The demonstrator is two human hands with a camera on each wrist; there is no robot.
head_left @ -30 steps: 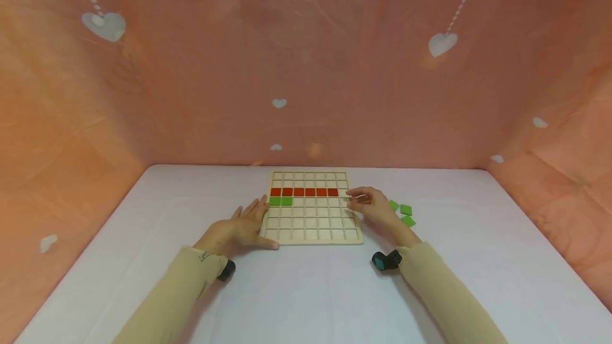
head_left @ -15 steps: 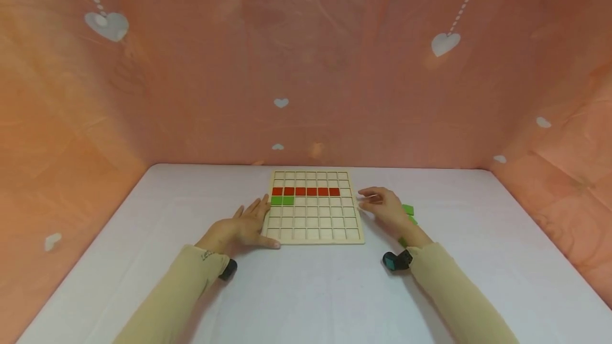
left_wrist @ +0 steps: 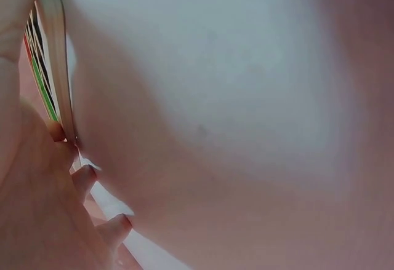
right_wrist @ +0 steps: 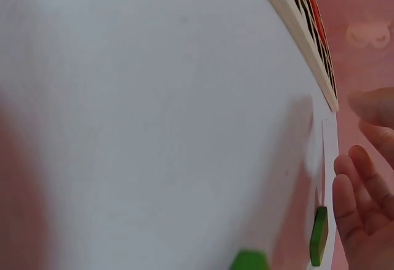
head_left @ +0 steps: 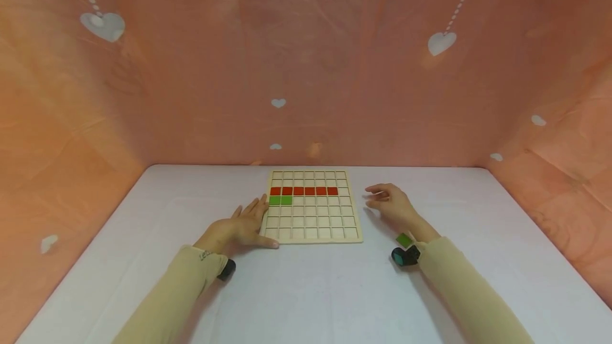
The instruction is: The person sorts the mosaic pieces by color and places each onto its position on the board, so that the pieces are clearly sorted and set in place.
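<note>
A pale wooden grid board (head_left: 311, 227) lies on the white table. One row of its cells holds several red tiles (head_left: 309, 191); two green tiles (head_left: 281, 200) sit side by side in the row below. My left hand (head_left: 246, 227) rests against the board's left edge, fingers spread and thumb at the near corner. To the right of the board, apart from it, my right hand (head_left: 392, 206) hovers with loosely bent fingers and nothing visible between them. A loose green tile (head_left: 404, 240) shows by the right wrist. The right wrist view has a green tile (right_wrist: 319, 236) standing out below the fingers.
The white tabletop (head_left: 306, 291) reaches back to an orange-pink curtain (head_left: 306, 68) with white hearts. Curtain also flanks both sides. Black wrist cameras sit at both cuffs, the right camera (head_left: 405, 256) beside the loose tile.
My right hand has moved right, away from the board, and now covers most of the loose green tiles. The left hand and the tiles on the board stay as they were.
</note>
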